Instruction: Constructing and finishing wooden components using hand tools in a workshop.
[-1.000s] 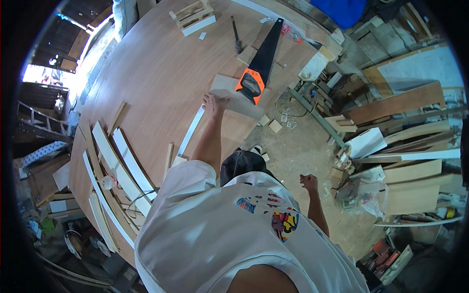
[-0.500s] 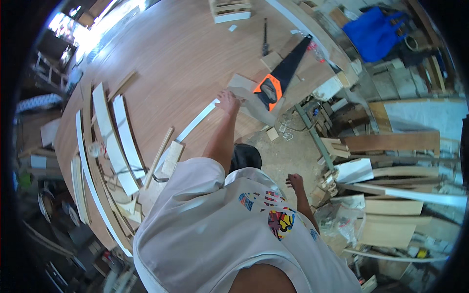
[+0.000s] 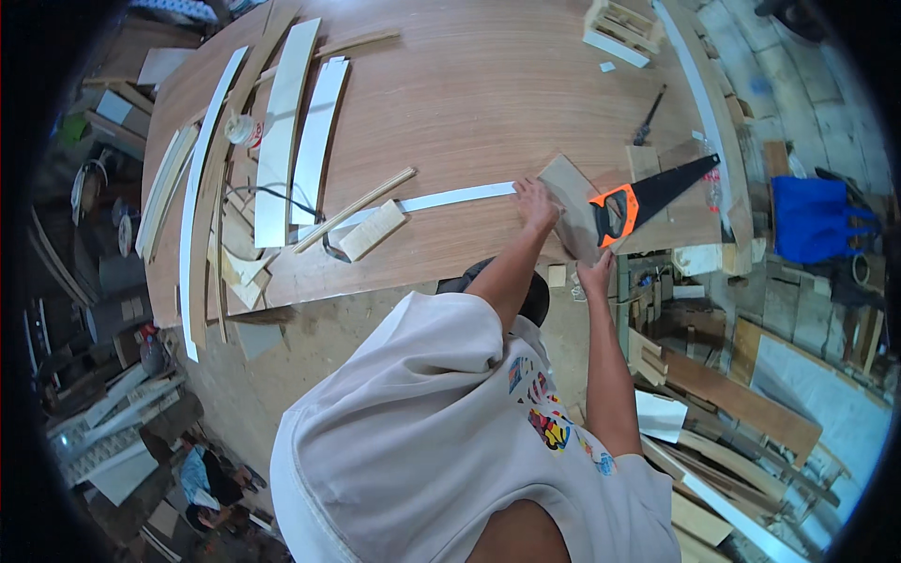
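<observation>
My left hand [image 3: 537, 202] lies with fingers spread on a small plywood piece [image 3: 570, 183] at the near edge of the big plywood table [image 3: 488, 94]. It also touches the end of a thin white strip [image 3: 450, 197] that runs off to the left. My right hand [image 3: 596, 272] reaches up to the near corner of that plywood piece at the table's edge; its grip is hidden. A handsaw [image 3: 662, 190] with a black blade and orange handle lies just right of both hands.
Long white curved strips [image 3: 319, 141], wooden slats and a wood block [image 3: 373, 230] lie on the table's left half. A dark hand tool [image 3: 648, 117] and a small wooden crate [image 3: 624, 23] sit farther back. A blue bag [image 3: 812, 220] and stacked planks [image 3: 741, 394] stand right; a person [image 3: 211, 474] sits lower left.
My right hand has risen from beside my body to the table's edge by the plywood piece. My left hand has stayed on the piece. The view has swung, so the table now fills the top.
</observation>
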`<action>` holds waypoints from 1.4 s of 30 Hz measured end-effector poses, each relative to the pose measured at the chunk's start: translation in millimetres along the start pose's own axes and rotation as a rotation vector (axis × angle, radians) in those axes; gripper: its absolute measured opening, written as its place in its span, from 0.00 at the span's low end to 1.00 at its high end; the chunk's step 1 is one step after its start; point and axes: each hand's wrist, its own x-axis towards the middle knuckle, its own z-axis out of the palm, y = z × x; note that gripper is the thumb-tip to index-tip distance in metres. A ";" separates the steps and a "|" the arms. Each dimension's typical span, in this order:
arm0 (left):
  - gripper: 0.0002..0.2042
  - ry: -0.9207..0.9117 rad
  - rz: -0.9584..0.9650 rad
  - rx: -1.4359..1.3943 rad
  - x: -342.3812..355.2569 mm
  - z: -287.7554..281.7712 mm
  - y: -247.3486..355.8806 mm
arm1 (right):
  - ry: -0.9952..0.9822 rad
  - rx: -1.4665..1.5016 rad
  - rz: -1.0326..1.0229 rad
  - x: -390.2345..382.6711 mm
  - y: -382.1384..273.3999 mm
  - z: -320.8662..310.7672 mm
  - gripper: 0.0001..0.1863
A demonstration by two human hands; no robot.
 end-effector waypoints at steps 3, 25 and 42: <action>0.37 0.010 -0.074 -0.041 -1.4 2.7 -2.9 | -0.084 0.118 -0.003 6.9 2.5 7.0 0.46; 0.22 -0.227 -0.097 -0.151 48.7 -2.2 -66.7 | -0.232 0.753 0.479 1.6 -24.3 -35.2 0.37; 0.27 -0.497 0.074 -0.435 67.7 -11.7 -130.2 | -0.456 1.000 0.543 -38.8 -10.0 -23.4 0.10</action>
